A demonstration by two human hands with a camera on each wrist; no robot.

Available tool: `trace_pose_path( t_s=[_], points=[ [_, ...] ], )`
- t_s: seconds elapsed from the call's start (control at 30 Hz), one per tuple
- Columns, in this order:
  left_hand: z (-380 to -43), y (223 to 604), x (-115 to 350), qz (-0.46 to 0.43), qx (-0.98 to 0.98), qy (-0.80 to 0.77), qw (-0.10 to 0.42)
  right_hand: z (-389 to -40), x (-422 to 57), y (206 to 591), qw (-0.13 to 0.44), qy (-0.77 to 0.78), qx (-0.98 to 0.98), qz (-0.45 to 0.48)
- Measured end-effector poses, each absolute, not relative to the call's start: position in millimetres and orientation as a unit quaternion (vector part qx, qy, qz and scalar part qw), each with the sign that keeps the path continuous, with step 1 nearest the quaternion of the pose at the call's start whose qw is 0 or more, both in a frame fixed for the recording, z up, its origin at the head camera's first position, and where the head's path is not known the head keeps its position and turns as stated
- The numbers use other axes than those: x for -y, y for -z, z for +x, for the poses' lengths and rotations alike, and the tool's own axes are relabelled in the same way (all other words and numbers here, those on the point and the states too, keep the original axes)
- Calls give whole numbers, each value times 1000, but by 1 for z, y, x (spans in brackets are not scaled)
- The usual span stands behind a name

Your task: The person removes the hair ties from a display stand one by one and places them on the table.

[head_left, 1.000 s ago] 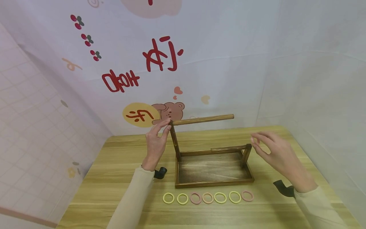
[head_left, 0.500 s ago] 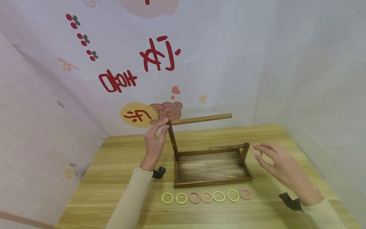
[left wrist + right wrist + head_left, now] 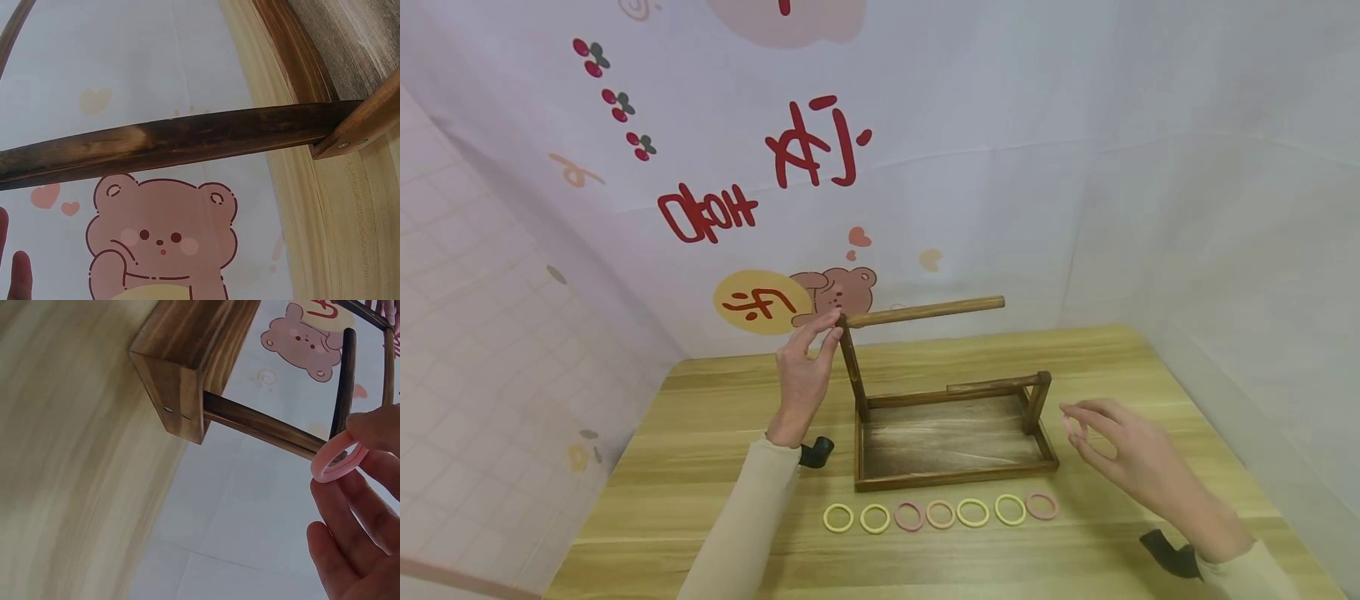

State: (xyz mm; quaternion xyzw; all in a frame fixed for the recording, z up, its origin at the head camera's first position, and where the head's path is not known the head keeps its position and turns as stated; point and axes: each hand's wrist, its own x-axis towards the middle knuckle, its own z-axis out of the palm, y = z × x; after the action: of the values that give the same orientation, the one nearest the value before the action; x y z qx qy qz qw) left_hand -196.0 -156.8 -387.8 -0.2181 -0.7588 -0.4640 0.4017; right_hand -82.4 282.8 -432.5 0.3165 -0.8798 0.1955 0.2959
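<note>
A dark wooden rack stands on the table, with a tall post at the left and a short post at the right, each bearing a sideways rod. My left hand holds the top of the tall post between thumb and fingers. My right hand pinches a pink ring by its edge, right of the short post and apart from it. In the right wrist view the ring overlaps the end of the short post's rod. Both rods carry no rings.
Several yellow, pink and orange rings lie in a row before the rack's tray base. Behind the table hangs a white printed cloth. Dark wrist straps show at both wrists.
My right hand has moved down and slightly right with the pink ring, away from the short post's top. The left hand stays at the tall post. The whole view has shifted slightly.
</note>
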Motion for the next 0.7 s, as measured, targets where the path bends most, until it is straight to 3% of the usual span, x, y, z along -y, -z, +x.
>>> trace_pose_path(
  t_s=[0.23,0.7],
  points=[
    [-196,388,157,-219,762,458,401,-76,-286,444,274,-187,887,322],
    [-194,386,156,-208,769,457,395,-69,-292,479,286,-189,864,370]
  ],
)
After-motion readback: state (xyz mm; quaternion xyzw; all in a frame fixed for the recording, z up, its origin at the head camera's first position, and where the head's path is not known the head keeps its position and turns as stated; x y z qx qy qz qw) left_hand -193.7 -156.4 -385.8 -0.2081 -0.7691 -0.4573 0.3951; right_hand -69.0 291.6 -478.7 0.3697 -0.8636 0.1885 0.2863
